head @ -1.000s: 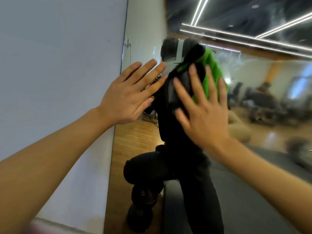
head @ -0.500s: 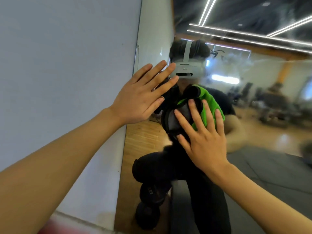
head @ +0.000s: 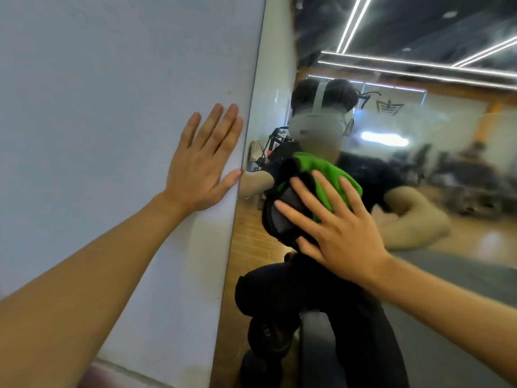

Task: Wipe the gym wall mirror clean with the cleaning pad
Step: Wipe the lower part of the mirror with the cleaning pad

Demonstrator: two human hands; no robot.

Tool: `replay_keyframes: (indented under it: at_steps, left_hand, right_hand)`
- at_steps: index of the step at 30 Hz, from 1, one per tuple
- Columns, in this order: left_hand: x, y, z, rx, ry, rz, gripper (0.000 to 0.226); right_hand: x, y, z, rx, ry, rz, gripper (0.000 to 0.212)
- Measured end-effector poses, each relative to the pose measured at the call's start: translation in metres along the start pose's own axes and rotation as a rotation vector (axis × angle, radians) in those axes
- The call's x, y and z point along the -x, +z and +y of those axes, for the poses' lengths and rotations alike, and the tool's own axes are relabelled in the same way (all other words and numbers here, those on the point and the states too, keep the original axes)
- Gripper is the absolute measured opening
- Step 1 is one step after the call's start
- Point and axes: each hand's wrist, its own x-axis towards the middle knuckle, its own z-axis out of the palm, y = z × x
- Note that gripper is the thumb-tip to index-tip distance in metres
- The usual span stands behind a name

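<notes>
- Cleaning pad [head: 327, 177], green and black, pressed flat against the gym wall mirror [head: 419, 169] close to the mirror's left edge, about mid-height in the head view.
- Right hand [head: 333, 228] spread over the pad, fingers straight and splayed, palm pushing it onto the glass; no curl around it, so a flat press rather than a pinch.
- Left hand [head: 204, 166] laid flat on the painted wall [head: 98, 121] just beside the mirror's left edge, fingers straight and together, thumb tip touching the edge line; holding nothing, seemingly bracing the body.
- Step in hand, as a judgement: wiping the strip of glass along the left edge.
- To do well: even pressure through the whole palm, overlapping passes, pad run right up to the left edge without riding onto the wall, fingertips kept off bare glass to avoid fresh prints.
- Pad: soft, fuzzy-looking green cloth on part, dark smoother section on the rest, rounded outline; likely to fold or slip under a lopsided push.
- Mirror: hard, smooth, glossy, hazy with faint smears in the upper area; reflects ceiling light strips and a wooden floor.
- Wall: matte, pale, faintly speckled, flat.
</notes>
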Motion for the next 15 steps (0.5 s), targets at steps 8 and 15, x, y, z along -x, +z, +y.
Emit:
replay_keyframes:
  at_steps: [8, 15]
  left_hand:
    - [0.002, 0.003, 0.000, 0.007, -0.016, 0.041, 0.063]
    - [0.002, -0.001, 0.001, 0.026, -0.015, 0.014, 0.065]
  right_hand:
    - [-0.079, -0.004, -0.011, -0.010, 0.118, 0.078, 0.075]
    - [0.007, 0.028, -0.054, -0.022, -0.434, -0.054, 0.088]
